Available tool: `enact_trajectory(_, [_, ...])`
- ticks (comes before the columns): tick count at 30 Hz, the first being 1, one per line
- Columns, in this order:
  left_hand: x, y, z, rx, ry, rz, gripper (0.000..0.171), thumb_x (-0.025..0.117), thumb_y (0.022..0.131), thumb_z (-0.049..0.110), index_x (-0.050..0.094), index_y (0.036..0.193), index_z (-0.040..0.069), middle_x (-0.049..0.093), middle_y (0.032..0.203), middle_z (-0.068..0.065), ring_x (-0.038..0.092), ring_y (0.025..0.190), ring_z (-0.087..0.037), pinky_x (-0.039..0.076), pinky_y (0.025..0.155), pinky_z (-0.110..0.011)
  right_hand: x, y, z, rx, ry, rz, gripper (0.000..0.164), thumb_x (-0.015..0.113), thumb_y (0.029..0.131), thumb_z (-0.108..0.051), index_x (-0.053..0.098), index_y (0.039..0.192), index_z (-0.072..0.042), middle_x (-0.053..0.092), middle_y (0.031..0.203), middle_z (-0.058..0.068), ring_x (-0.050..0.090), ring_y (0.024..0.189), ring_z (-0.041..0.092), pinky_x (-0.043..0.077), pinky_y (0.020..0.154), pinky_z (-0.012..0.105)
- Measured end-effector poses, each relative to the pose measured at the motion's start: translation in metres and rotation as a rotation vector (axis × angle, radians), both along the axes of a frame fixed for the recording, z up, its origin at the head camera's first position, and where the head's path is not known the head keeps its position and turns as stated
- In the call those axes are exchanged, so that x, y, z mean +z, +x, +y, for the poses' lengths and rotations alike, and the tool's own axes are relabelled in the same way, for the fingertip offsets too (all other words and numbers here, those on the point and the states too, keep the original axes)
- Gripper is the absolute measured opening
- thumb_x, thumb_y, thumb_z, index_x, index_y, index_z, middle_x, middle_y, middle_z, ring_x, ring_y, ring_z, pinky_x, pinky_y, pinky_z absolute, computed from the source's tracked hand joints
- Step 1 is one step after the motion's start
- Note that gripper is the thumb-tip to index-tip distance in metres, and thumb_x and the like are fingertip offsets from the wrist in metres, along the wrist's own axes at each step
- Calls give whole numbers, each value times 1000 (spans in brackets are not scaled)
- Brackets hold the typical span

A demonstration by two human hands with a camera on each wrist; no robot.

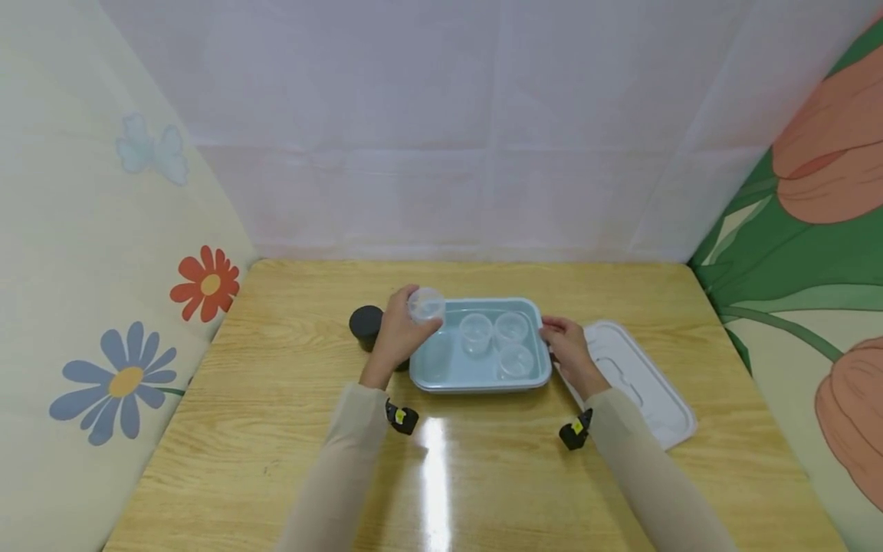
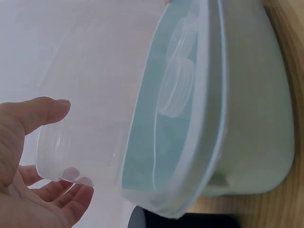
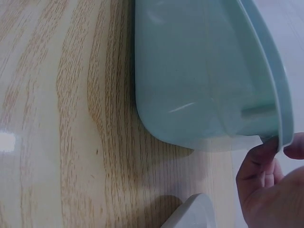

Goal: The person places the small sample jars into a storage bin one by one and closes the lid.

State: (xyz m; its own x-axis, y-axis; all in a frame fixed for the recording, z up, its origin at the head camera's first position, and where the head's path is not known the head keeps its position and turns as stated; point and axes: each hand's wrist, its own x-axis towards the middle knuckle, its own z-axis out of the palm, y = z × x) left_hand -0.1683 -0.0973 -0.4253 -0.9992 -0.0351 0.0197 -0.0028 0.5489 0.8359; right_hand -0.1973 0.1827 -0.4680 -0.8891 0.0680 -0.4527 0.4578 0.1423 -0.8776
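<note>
Tub (image 1: 480, 386): sat on the wooden table (image 1: 276, 460) in front of the person, between the two hands, its long axis running left to right, from one hand toward the other.
Left hand (image 1: 402, 335): held one clear cup (image 1: 426, 305), thumb on one side and fingers curled round the other, up at the tub's left end; whether the cup touched the rim could not be told.
Right hand (image 1: 569, 349): pinched the rim at the tub's right end between thumb and fingers.
Three other cups (image 1: 511, 328): sat grouped inside the tub's right half, nearer the right hand.
White lid (image 1: 638, 379): lay just right of the tub, partly hidden by the right arm.
Black container (image 1: 366, 326): stood just left of the left hand.
</note>
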Motion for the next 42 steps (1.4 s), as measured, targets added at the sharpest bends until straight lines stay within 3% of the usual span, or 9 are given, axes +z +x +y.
enact_trajectory(4, [-4, 4, 8, -42, -20, 4, 73, 74, 80, 21, 37, 140, 1, 44, 138, -22, 49, 121, -36, 44, 99, -50, 1, 0, 0, 8, -4, -2, 44, 48, 97, -10, 43, 139, -2, 51, 134, 15, 54, 95, 10, 48, 66, 17])
enact_trajectory(12, [-16, 12, 22, -200, -53, 26, 69, 74, 79, 13, 40, 137, -4, 48, 135, -24, 51, 120, -37, 44, 97, -50, 1, -1, 1, 0, 4, 0, 42, 49, 96, -9, 45, 138, -3, 53, 129, 13, 53, 89, 7, 48, 64, 17])
enact_trajectory(18, [-20, 17, 29, -263, -64, 3, 71, 76, 77, 14, 41, 136, -6, 48, 134, -25, 49, 121, -37, 42, 101, -50, 0, -1, 2, -3, 13, -9, 43, 48, 96, -9, 45, 138, -3, 53, 129, 12, 53, 91, 8, 48, 65, 18])
enact_trajectory(42, [-36, 21, 49, -330, -82, -97, 71, 80, 74, 15, 44, 132, -3, 51, 131, -22, 51, 120, -35, 43, 101, -47, -2, 1, 2, -7, 4, -2, 42, 48, 96, -9, 46, 137, -2, 53, 127, 12, 53, 93, 10, 48, 66, 18])
